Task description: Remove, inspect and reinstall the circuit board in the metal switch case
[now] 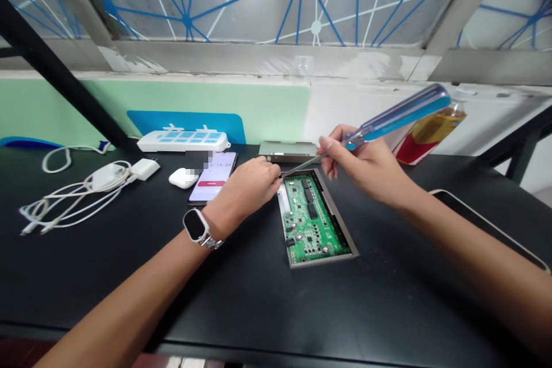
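Observation:
In my right hand [362, 164] is a screwdriver [403, 112] with a clear blue handle. My fingers close around it near the shaft, which slants down to the left. Its tip reaches the top left corner of a green circuit board [314, 221] seated in a grey metal housing [345, 236]. My left hand [254, 184], wearing a watch [196, 225], is closed at that same corner, fingertips beside the screwdriver tip. What those fingers pinch, if anything, is hidden. Behind the housing lies a separate grey metal cover [287, 151].
On the black table [241, 299], a phone [215, 175] and white earbud case [183, 178] lie left of my left hand. Farther left are a coiled white cable [81, 198] and a power strip [183, 141]. A drink bottle [431, 132] and a dark pale-edged device [478, 221] are at right.

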Demonstrator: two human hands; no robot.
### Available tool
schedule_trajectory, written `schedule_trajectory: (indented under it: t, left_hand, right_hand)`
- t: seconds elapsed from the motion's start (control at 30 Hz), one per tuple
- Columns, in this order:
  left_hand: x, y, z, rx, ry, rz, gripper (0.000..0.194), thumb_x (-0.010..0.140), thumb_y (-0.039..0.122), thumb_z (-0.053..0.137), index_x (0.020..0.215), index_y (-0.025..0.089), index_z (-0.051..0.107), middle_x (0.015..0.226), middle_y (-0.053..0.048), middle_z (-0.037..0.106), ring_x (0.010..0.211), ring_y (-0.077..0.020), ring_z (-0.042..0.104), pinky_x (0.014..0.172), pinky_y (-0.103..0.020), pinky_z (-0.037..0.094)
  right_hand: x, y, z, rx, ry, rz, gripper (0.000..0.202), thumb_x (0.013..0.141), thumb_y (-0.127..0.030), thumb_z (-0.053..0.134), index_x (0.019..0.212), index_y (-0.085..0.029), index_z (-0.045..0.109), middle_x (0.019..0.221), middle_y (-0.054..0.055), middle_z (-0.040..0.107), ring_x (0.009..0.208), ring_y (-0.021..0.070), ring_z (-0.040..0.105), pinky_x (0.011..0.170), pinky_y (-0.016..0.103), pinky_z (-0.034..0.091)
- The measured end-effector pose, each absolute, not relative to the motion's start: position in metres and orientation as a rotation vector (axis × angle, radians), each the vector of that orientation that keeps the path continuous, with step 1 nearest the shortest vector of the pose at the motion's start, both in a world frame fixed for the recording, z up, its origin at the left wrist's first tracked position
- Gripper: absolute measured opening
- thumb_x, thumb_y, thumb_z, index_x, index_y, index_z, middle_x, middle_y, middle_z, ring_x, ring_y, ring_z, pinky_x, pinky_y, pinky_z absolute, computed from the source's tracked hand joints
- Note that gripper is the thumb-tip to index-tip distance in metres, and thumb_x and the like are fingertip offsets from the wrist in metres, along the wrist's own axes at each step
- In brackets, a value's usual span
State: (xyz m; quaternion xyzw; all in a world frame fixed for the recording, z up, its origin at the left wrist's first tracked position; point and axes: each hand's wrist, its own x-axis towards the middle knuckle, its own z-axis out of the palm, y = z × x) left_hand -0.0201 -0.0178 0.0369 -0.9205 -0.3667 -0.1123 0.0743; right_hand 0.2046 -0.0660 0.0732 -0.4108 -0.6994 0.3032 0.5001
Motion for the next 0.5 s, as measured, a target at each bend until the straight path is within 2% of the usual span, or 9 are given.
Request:
schedule_trajectory:
  t: [0.17,0.27,0.4,0.5]
  left_hand:
    - [-0.015,-0.022,0.035,-2.842,-1.07,-0.434,0.024,0.102,0.021,0.051,0.093,0.012,0.07,0.09,-0.012,0.073,0.09,-0.0249,0.066,0.078,-0.035,0.048]
    - [-0.012,-0.025,0.035,-2.891,-1.077,-0.523,0.021,0.102,0.023,0.054,0.094,0.013,0.071,0.089,-0.01,0.072,0.09,-0.0247,0.066,0.078,-0.035,0.048]
    - [-0.009,-0.028,0.029,-2.989,-1.095,-0.719,0.016,0.101,0.024,0.058,0.096,0.015,0.07,0.089,-0.007,0.071,0.085,-0.021,0.065,0.076,-0.033,0.048]
    - [-0.006,-0.024,0.023,-3.043,-1.095,-0.834,0.011,0.1,0.025,0.062,0.097,0.017,0.07,0.091,-0.005,0.071,0.089,-0.0206,0.064,0.078,-0.033,0.049]
  right_hand:
    - [0.201,-0.063,0.075,-0.961,-1.668,0.77,0.036,0.093,-0.051,0.07,0.081,-0.019,0.064,0.065,0.0,0.065,0.054,0.0107,0.058,0.054,0.027,0.048]
    - [0.2,-0.06,0.069,-0.942,-1.68,0.738,0.034,0.096,-0.049,0.068,0.082,-0.018,0.068,0.073,0.002,0.068,0.059,0.0112,0.06,0.055,0.026,0.049]
    - [0.202,-0.056,0.061,-0.929,-1.764,0.57,0.032,0.098,-0.045,0.067,0.083,-0.017,0.072,0.09,0.006,0.071,0.075,0.0144,0.066,0.064,0.027,0.054]
    - [0.203,-0.052,0.059,-0.911,-1.768,0.63,0.033,0.098,-0.047,0.066,0.088,-0.017,0.073,0.088,0.006,0.074,0.073,0.0154,0.07,0.064,0.028,0.057]
